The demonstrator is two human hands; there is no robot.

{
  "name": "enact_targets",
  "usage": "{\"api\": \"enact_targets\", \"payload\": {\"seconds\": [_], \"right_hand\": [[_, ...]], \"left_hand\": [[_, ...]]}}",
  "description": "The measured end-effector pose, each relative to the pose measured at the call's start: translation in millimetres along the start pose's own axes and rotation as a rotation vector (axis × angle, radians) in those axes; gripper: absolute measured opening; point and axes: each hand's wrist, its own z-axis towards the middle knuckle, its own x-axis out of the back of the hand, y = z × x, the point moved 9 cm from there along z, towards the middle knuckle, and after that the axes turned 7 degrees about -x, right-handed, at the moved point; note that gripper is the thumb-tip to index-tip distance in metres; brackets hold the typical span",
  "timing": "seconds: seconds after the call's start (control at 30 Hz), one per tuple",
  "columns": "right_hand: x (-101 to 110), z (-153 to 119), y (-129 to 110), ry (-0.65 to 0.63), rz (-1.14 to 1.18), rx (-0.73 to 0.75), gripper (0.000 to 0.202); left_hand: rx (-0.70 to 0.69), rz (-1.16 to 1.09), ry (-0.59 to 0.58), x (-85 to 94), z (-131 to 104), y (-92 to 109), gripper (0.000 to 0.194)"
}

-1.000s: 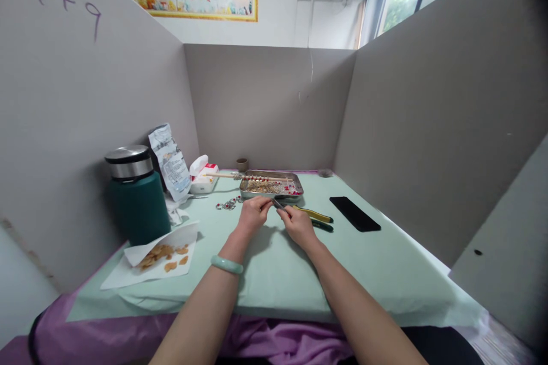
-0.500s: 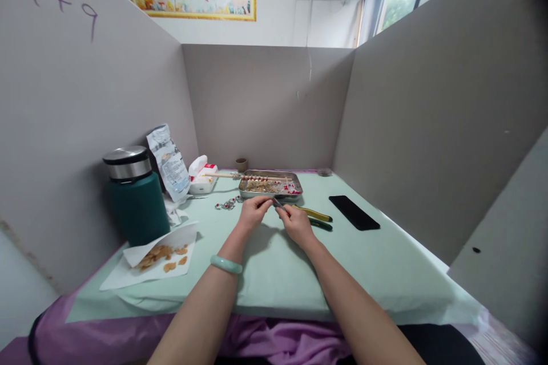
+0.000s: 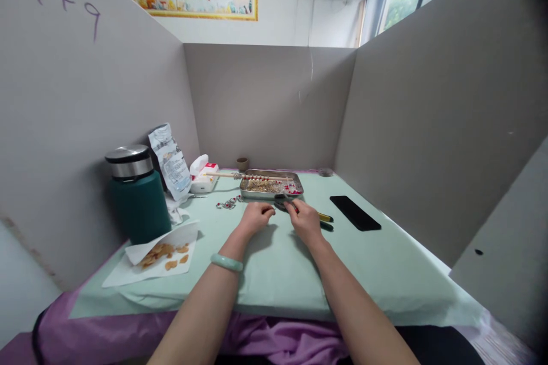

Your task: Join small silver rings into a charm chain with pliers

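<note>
My left hand (image 3: 256,217), a pale green bangle (image 3: 226,263) on its wrist, hovers over the cloth with thumb and fingertips pinched together. Whatever it pinches is too small to make out. To its right, my right hand (image 3: 306,221) is closed around a pair of pliers (image 3: 281,198), whose dark jaws point left past the fingers. Yellow and dark green handles (image 3: 326,218) stick out behind this hand; whether they belong to one tool or two is unclear. Just beyond, a metal tray (image 3: 252,194) holds small gold-coloured pieces and red beads.
A beaded chain (image 3: 230,203) lies left of the tray, with a wooden stick (image 3: 222,174) across the tray. A black phone (image 3: 354,213) lies right. Leftward stand a green flask (image 3: 139,205), a pouch (image 3: 170,162), tissues (image 3: 205,181) and snacks on paper (image 3: 117,276). Partitions enclose three sides.
My hands have moved apart: the right shifted right and the left drew slightly nearer to me. The tool tip that met my left fingertips is now away from them.
</note>
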Motion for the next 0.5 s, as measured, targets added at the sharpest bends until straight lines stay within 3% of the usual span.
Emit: {"api": "enact_targets", "payload": {"seconds": [0.27,0.5], "right_hand": [[-24,-5,-3,-0.157,-0.030,-0.009,0.036],[-33,-7,-1,-0.275,0.068,-0.091,0.041]], "left_hand": [[-0.033,0.002,0.171,15.5,2,-6,0.020],[-0.060,-0.029,0.268,22.6,2,-8,0.016]]}}
